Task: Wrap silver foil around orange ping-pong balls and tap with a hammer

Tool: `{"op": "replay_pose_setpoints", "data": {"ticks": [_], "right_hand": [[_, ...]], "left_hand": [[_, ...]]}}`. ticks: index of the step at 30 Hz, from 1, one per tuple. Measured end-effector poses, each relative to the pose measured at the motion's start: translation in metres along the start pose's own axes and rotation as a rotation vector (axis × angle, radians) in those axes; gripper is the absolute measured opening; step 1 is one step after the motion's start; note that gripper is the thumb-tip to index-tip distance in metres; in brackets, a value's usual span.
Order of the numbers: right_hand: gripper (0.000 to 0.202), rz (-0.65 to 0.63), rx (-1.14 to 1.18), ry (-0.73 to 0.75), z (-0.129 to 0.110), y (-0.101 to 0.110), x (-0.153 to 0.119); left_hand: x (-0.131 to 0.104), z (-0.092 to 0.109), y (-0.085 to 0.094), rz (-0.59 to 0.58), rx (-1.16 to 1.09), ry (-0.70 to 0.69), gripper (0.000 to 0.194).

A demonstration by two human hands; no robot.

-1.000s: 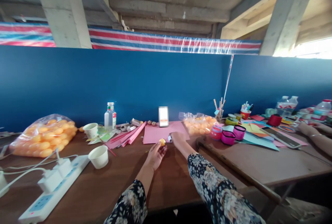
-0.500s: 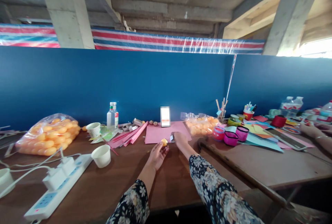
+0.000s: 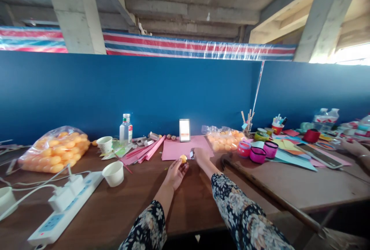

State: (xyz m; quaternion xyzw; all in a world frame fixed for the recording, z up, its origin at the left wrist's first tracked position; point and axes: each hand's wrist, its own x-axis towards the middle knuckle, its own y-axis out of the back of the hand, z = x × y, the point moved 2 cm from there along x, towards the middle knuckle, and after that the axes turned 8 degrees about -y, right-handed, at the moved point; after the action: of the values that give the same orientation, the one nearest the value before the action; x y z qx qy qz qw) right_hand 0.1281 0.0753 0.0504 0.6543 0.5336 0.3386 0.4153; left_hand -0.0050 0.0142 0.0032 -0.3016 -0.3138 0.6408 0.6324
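Two bags (image 3: pixel 37 144) (image 3: pixel 209 130) of orange balls (image 3: pixel 55 160); left hand (image 3: pixel 177 173) closed round yellow ball (image 3: pixel 183 159), right hand (image 3: pixel 200 156) on white piece (image 3: pixel 191 154)

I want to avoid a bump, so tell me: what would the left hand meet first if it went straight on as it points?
Probably the pink paper, just beyond the yellow thing that the left hand holds. Height is hard to judge, so it may pass above instead.

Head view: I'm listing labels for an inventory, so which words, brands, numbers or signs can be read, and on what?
No text can be read.
Small bottles at left: label too blurred.
White panel: pixelated.
Red cup: markings too small.
Water bottles at right: labels too blurred.
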Motion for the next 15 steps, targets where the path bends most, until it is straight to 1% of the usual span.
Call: {"op": "replay_pose_setpoints", "data": {"ticks": [9, 15], "right_hand": [[0.025, -0.001, -0.005, -0.010, -0.0034, -0.0033, -0.0005], [0.030, 0.011, 0.014, -0.017, 0.0003, -0.0040, -0.0012]], "left_hand": [[-0.0001, -0.0002, -0.0001, 0.014, 0.001, -0.001, 0.010], [0.0004, 0.0001, -0.0003, 0.003, 0.015, 0.005, 0.011]]}}
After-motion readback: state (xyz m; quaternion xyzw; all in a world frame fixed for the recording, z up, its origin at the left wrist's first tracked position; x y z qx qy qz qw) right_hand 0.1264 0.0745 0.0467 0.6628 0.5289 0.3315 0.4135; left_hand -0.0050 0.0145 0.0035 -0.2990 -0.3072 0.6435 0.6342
